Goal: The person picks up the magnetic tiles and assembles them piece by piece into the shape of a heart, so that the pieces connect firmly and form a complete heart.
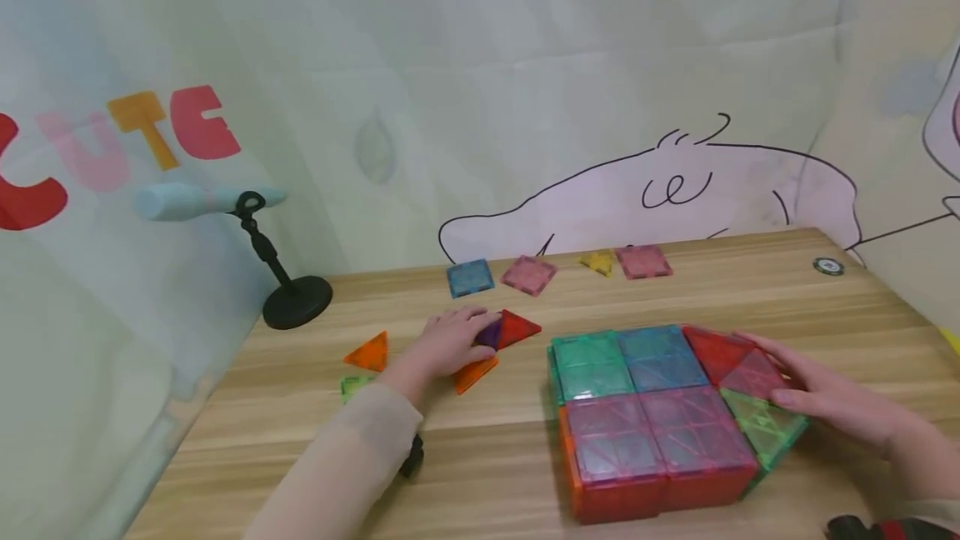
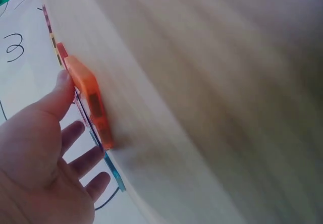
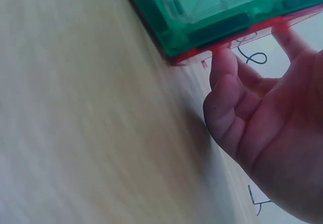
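Note:
My right hand (image 1: pixel 832 394) holds the right end of a block of translucent magnetic tiles (image 1: pixel 660 415), with green, blue, pink and red faces. Its bent fingers (image 3: pixel 224 75) touch the red edge below a green tile (image 3: pixel 212 12) in the right wrist view. Farther left, my left hand (image 1: pixel 450 340) reaches over a purple tile (image 1: pixel 489 333), its fingers partly covering it. A red triangular tile (image 1: pixel 517 328) lies just beyond, and an orange tile (image 1: pixel 476 374) is beside the thumb. Spread fingers of the left hand (image 2: pixel 45 153) show behind that orange tile in the left wrist view.
Another orange triangle (image 1: pixel 368 352) and a green tile (image 1: pixel 352 387) lie left of my forearm. Along the back are a blue tile (image 1: pixel 470 277), two pink tiles and a yellow triangle (image 1: pixel 597 262). A black stand (image 1: pixel 297 302) and a round chip (image 1: pixel 828 266) occupy opposite sides.

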Action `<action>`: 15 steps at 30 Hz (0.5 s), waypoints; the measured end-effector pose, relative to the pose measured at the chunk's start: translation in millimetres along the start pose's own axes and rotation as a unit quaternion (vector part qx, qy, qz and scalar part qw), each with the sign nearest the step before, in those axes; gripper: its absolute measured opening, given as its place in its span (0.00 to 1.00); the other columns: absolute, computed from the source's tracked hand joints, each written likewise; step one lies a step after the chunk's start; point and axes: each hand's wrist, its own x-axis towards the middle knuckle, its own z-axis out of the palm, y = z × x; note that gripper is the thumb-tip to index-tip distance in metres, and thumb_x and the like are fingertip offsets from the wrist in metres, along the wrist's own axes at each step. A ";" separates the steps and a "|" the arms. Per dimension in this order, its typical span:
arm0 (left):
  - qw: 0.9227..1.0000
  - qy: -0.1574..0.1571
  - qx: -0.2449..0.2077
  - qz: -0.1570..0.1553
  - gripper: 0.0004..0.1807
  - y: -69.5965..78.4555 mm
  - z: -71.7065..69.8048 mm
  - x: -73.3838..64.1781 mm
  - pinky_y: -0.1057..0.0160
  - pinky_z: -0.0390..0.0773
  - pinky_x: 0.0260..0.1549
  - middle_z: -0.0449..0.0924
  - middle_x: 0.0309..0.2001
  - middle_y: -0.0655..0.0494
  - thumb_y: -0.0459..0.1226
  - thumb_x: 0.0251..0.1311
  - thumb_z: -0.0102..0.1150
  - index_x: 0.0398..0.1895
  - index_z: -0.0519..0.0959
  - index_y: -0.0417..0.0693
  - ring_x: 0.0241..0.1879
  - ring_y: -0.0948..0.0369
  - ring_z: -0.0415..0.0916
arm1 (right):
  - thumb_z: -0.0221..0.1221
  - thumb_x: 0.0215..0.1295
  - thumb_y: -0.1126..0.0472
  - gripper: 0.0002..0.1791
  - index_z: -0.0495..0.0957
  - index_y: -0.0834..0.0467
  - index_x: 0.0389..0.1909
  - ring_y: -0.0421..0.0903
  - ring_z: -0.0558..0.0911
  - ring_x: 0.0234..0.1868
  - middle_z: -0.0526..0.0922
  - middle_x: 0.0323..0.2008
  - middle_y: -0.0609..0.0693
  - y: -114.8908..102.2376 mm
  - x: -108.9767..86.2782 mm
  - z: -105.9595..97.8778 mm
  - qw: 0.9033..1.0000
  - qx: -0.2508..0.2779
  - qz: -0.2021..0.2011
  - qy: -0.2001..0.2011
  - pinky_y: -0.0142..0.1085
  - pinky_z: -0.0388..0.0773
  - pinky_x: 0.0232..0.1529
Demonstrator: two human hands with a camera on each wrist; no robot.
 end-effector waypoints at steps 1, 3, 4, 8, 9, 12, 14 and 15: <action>1.000 -0.003 0.001 0.002 0.30 0.3 1.0 2.5 0.42 0.57 0.58 0.61 0.66 0.50 0.51 0.62 0.54 0.68 0.64 0.59 0.63 0.45 0.58 | 0.45 0.70 0.65 0.34 0.45 0.49 0.73 0.30 0.67 0.54 0.65 0.58 0.31 -0.1 0.6 0.5 1.000 0.002 0.000 -0.001 0.31 0.71 0.45; 1.000 -0.003 0.005 0.009 0.27 -0.6 2.4 5.9 0.43 0.60 0.57 0.64 0.63 0.50 0.50 0.63 0.55 0.65 0.68 0.58 0.60 0.47 0.61 | 0.44 0.70 0.65 0.34 0.44 0.49 0.73 0.30 0.67 0.55 0.65 0.58 0.31 -0.8 1.2 1.1 1.000 0.005 -0.002 -0.005 0.31 0.70 0.46; 1.000 0.001 0.005 0.013 0.25 -1.9 2.8 6.8 0.44 0.61 0.56 0.66 0.61 0.49 0.49 0.62 0.56 0.63 0.70 0.57 0.59 0.47 0.62 | 0.44 0.70 0.65 0.34 0.44 0.49 0.73 0.30 0.67 0.55 0.65 0.58 0.31 -0.7 1.3 1.2 1.000 0.005 -0.001 -0.003 0.32 0.70 0.46; 1.000 0.007 0.001 0.011 0.22 -7.9 2.4 6.0 0.47 0.64 0.53 0.69 0.53 0.49 0.49 0.59 0.60 0.56 0.75 0.57 0.53 0.50 0.65 | 0.44 0.71 0.64 0.34 0.43 0.47 0.73 0.30 0.67 0.55 0.65 0.58 0.32 -0.1 0.8 0.1 1.000 0.014 0.006 -0.006 0.32 0.70 0.46; 1.000 0.005 0.001 0.008 0.21 -9.1 1.6 5.3 0.47 0.64 0.53 0.69 0.53 0.49 0.49 0.58 0.61 0.55 0.75 0.58 0.53 0.50 0.66 | 0.44 0.71 0.63 0.34 0.43 0.47 0.73 0.30 0.67 0.55 0.64 0.58 0.32 0.0 0.4 0.0 1.000 0.014 0.008 -0.006 0.32 0.71 0.46; 1.000 -0.010 0.000 0.003 0.21 -11.2 -2.7 3.9 0.45 0.63 0.53 0.69 0.54 0.49 0.50 0.56 0.62 0.53 0.75 0.58 0.53 0.50 0.65 | 0.44 0.71 0.63 0.34 0.43 0.47 0.73 0.30 0.67 0.55 0.64 0.58 0.32 0.0 0.0 -0.3 1.000 0.016 0.009 -0.004 0.33 0.71 0.46; 1.000 -0.025 0.003 0.004 0.20 -11.1 -7.7 3.8 0.43 0.62 0.54 0.69 0.55 0.50 0.49 0.55 0.64 0.51 0.76 0.57 0.54 0.49 0.65 | 0.45 0.70 0.64 0.34 0.43 0.48 0.73 0.30 0.67 0.55 0.65 0.58 0.32 -0.3 0.2 0.3 1.000 0.016 0.005 0.000 0.32 0.71 0.46; 0.999 -0.035 0.006 0.003 0.20 -10.6 -10.7 4.1 0.42 0.61 0.54 0.69 0.56 0.50 0.48 0.55 0.64 0.50 0.76 0.56 0.54 0.49 0.65 | 0.45 0.70 0.64 0.34 0.44 0.48 0.73 0.31 0.67 0.55 0.65 0.58 0.32 -0.5 0.4 0.7 1.000 0.018 0.003 0.000 0.32 0.70 0.46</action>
